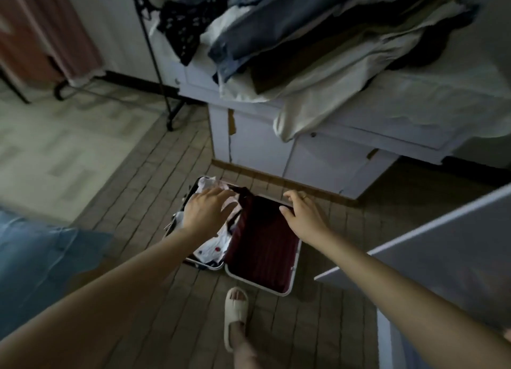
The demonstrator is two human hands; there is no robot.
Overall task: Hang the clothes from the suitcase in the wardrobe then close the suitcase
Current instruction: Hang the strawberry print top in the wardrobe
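Observation:
A dark red suitcase (262, 247) with a pale rim lies open on the tiled floor. Its left half holds white and light-coloured clothes (213, 247). The right half looks dark and I cannot tell what is inside. My left hand (207, 211) hovers over the clothes with its fingers spread, holding nothing. My right hand (301, 216) rests with its fingers on the far edge of the right half.
A white cabinet (318, 153) stands just behind the suitcase, piled with folded clothes (318, 36). A white wardrobe door (442, 247) juts in at the right. A black clothes rack (154, 58) stands at the back left. My slippered foot (235, 313) is near the suitcase.

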